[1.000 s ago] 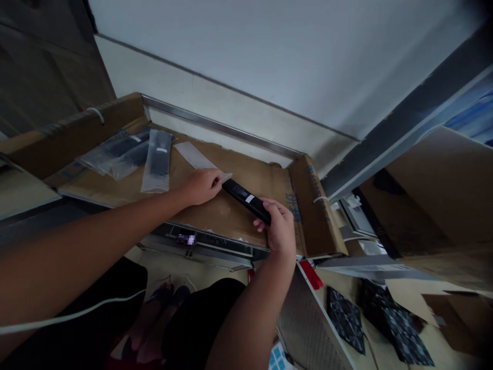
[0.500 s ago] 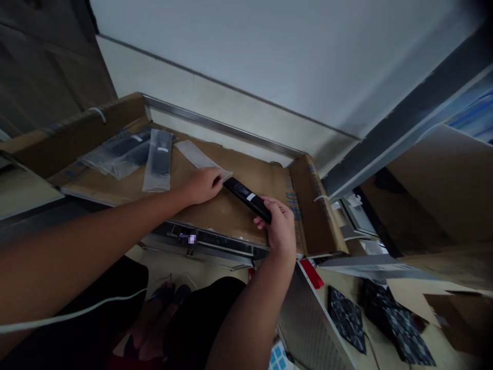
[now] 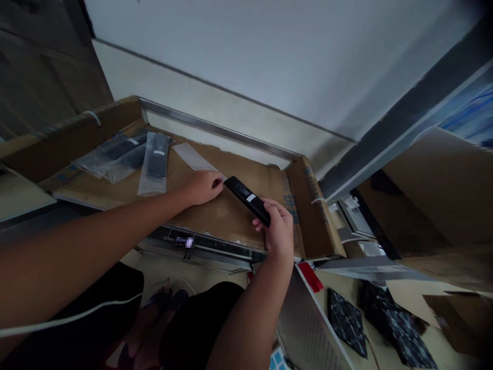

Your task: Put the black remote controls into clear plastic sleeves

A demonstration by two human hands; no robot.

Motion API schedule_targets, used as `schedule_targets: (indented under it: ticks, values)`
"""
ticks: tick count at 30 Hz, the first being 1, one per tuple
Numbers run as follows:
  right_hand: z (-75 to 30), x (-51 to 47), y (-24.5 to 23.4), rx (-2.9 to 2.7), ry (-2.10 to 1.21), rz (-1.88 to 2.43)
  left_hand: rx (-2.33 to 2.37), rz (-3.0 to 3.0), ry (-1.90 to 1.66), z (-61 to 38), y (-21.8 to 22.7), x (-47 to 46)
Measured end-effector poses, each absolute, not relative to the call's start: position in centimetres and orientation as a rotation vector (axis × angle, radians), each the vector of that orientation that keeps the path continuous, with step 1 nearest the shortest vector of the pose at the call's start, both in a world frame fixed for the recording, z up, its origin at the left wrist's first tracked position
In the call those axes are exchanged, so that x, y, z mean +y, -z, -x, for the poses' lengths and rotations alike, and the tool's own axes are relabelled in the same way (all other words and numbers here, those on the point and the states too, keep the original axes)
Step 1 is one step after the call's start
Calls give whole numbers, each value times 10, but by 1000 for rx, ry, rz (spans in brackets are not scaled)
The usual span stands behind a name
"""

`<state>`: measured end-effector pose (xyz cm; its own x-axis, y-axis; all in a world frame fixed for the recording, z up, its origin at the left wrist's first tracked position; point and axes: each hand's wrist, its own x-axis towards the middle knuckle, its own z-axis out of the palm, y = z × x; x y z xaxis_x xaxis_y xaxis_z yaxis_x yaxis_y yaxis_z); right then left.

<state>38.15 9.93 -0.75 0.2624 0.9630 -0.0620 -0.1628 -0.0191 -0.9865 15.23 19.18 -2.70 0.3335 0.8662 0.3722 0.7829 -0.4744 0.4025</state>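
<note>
My right hand [image 3: 278,224] grips the lower end of a long black remote control [image 3: 248,198], which has a white label on the side facing me. My left hand [image 3: 205,187] is closed on the near end of a frosted plastic bag [image 3: 193,157], its fingertips pinched together. The flat bag stretches away from that hand over the cardboard. The remote's far end is right beside my left fingertips and the bag's mouth; whether it touches the bag I cannot tell. Left of my hands lies a bagged remote [image 3: 155,163], with several more bagged ones [image 3: 119,154] overlapping behind it.
A cardboard tray [image 3: 215,216] with raised sides lines the work surface against a white wall panel [image 3: 231,61]. At the right are a metal post [image 3: 389,113] and a large cardboard box [image 3: 435,205]. Dark patterned bags [image 3: 346,321] lie on the floor. A white cable [image 3: 73,318] crosses my lap.
The remote's far end, which was at the bag's mouth, now shows fully, slightly clear of it. My hands keep their grips. The whole view has shifted slightly.
</note>
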Motion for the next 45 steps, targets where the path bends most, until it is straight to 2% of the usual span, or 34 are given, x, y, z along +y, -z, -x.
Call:
schedule_targets:
  ticks: [27,45]
  values:
    - [-383,102,10,-883,-1140,1240,1465,-2406,-923,-153,26,193]
    - [-380,104,15,-1075,-1016,1255,1362,-2348,-1009,-152,30,195]
